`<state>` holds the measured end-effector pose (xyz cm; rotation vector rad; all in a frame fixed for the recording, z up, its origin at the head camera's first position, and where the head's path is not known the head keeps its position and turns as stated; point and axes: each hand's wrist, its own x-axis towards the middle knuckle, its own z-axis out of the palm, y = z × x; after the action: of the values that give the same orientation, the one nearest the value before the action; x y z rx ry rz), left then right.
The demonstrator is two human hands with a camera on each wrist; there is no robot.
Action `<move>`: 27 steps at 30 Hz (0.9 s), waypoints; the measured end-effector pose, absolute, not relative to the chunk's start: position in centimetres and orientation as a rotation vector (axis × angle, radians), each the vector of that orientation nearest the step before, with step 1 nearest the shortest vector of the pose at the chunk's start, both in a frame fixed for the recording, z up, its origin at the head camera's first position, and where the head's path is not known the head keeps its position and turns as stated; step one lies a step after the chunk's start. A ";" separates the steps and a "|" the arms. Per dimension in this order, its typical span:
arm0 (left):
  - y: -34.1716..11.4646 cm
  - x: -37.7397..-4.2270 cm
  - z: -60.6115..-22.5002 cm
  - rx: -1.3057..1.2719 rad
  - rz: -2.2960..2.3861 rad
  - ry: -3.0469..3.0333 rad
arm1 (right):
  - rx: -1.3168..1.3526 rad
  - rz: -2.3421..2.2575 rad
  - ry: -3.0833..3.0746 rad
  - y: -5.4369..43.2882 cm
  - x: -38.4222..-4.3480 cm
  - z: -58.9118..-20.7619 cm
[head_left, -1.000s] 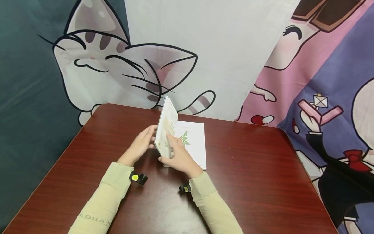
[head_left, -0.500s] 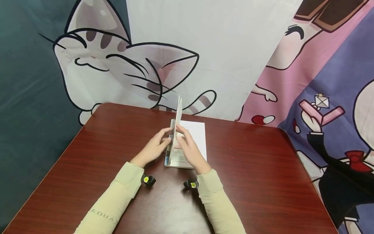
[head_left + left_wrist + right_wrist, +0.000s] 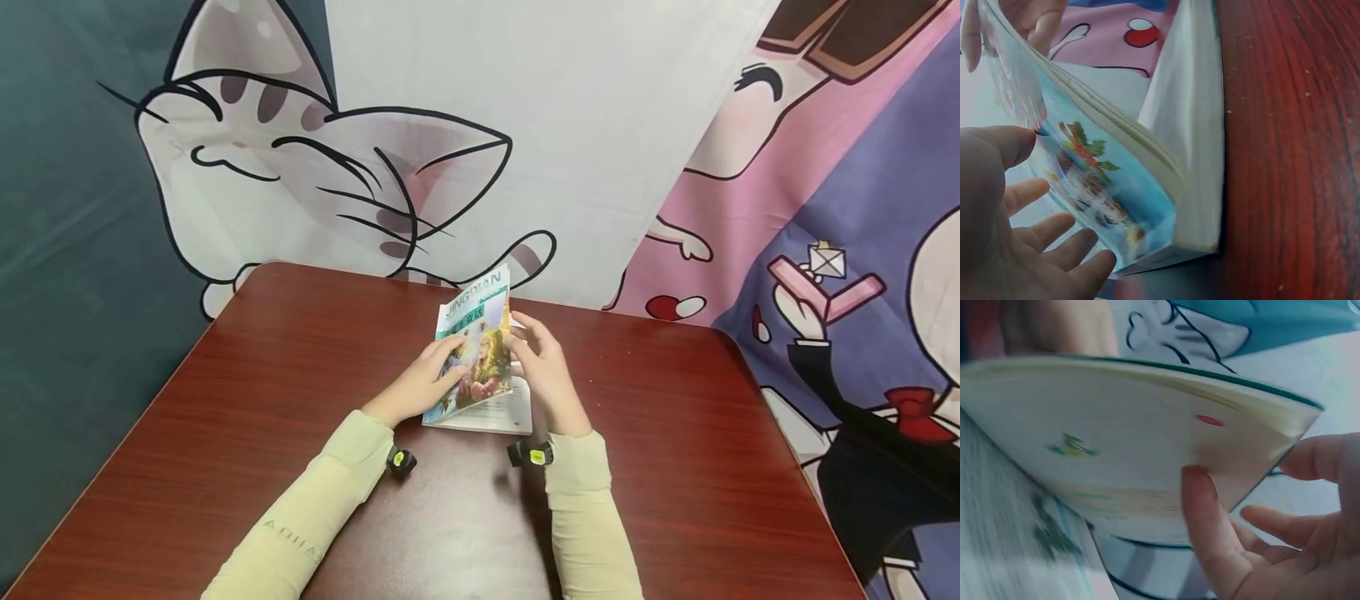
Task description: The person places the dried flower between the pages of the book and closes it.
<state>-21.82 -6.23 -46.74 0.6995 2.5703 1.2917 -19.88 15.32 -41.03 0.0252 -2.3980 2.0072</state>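
Note:
A paperback book (image 3: 483, 367) lies partly open on the table, its colourful front cover and some pages lifted off the page block below. Spread along the outside of the cover is my left hand (image 3: 420, 383), its fingers fairly straight; in the left wrist view a fingertip (image 3: 1022, 140) touches the cover picture. My right hand (image 3: 547, 367) pinches the free right edge of the lifted part. From the right wrist view, one digit (image 3: 1200, 503) presses the inner page (image 3: 1129, 444) while others sit at the edge. The cover shows a figure with long fair hair and large lettering.
The dark red-brown wooden table (image 3: 675, 433) spreads around the book, its back edge close behind it. A cartoon-printed cloth (image 3: 585, 150) hangs behind. Each sleeved wrist carries a small black camera (image 3: 402, 461).
The lifted cover and pages have swung from the left, past upright, to lean right over the page block. Both hands have shifted right, and the front cover now faces up into view.

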 end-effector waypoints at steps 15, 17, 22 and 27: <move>-4.6 -22.7 -47.7 0.814 1.076 2.621 | 0.131 1.478 -2.904 18.9 -20.5 -42.5; -4.6 -22.7 -47.7 0.847 1.039 2.614 | 0.158 1.412 -2.962 19.0 -20.8 -42.9; -4.5 -22.8 -47.7 0.886 0.972 2.567 | 0.182 1.310 -3.043 19.3 -21.1 -44.1; -4.2 -22.8 -47.7 0.908 0.857 2.554 | 0.234 1.217 -3.055 19.4 -21.3 -44.6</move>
<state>-22.80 -4.17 -47.70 0.9079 2.5540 0.8573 -21.30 19.44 -44.63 0.2344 -3.0555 1.2172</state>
